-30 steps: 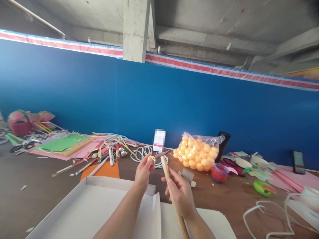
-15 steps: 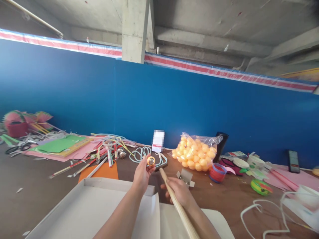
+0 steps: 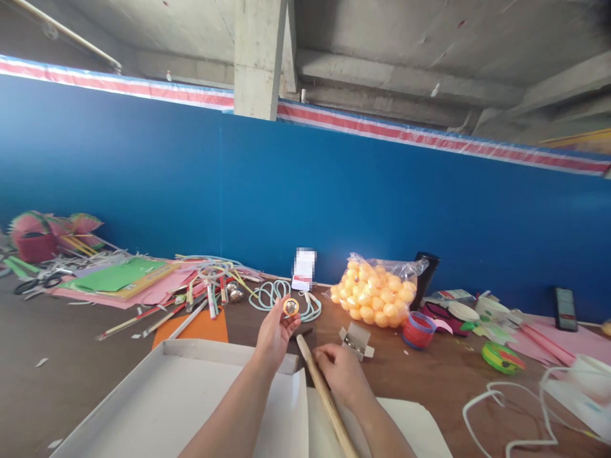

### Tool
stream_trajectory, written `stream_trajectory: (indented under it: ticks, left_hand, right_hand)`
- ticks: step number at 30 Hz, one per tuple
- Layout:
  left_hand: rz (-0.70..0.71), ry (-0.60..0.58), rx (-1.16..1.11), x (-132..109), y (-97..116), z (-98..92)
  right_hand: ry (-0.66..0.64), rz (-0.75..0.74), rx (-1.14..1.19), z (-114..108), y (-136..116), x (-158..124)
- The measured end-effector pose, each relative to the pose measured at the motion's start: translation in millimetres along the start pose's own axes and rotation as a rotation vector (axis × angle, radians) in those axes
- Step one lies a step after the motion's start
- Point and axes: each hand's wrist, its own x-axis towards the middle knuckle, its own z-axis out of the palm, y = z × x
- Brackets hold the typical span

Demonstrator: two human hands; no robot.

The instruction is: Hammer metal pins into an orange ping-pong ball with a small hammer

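My left hand (image 3: pixel 277 331) is closed around a small orange ball (image 3: pixel 291 307) with a shiny metallic patch facing me, raised above the table. My right hand (image 3: pixel 341 372) has its fingers curled together in a pinch; what they hold, if anything, is hidden. Just left of it lies a hammer-like tool with a pale wooden handle (image 3: pixel 321 385) and a dark head partly visible at its far end. Beyond my right hand is a small open box (image 3: pixel 356 340) with shiny little pieces inside. A coil of pale blue cord (image 3: pixel 270 294) lies behind my left hand.
A shallow white box (image 3: pixel 191 394) lies in front, below my left forearm. Farther back are a plastic bag of orange balls (image 3: pixel 375 296), a red tub (image 3: pixel 417 332) and a green tape roll (image 3: pixel 502 358). Papers, sticks and scissors (image 3: pixel 45 283) clutter the left; a white cable (image 3: pixel 506 407) loops at right.
The wooden handle has dropped lower and slid slightly left, and my right hand has loosened from it, its fingers now pinched beside it. My left hand still holds the ball, nearly unmoved.
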Motion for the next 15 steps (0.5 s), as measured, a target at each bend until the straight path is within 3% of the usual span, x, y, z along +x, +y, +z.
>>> stream_trajectory:
  ticks: [9, 15]
  left_hand:
    - [-0.032, 0.006, 0.15, 0.5, -3.7, -2.1]
    - [-0.025, 0.068, 0.224, 0.2, -5.3, -4.3]
  right_hand:
    - [0.325, 0.116, -0.048, -49.4, 15.5, 14.7]
    - [0.357, 0.22, -0.221, -68.4, 28.0, 15.9]
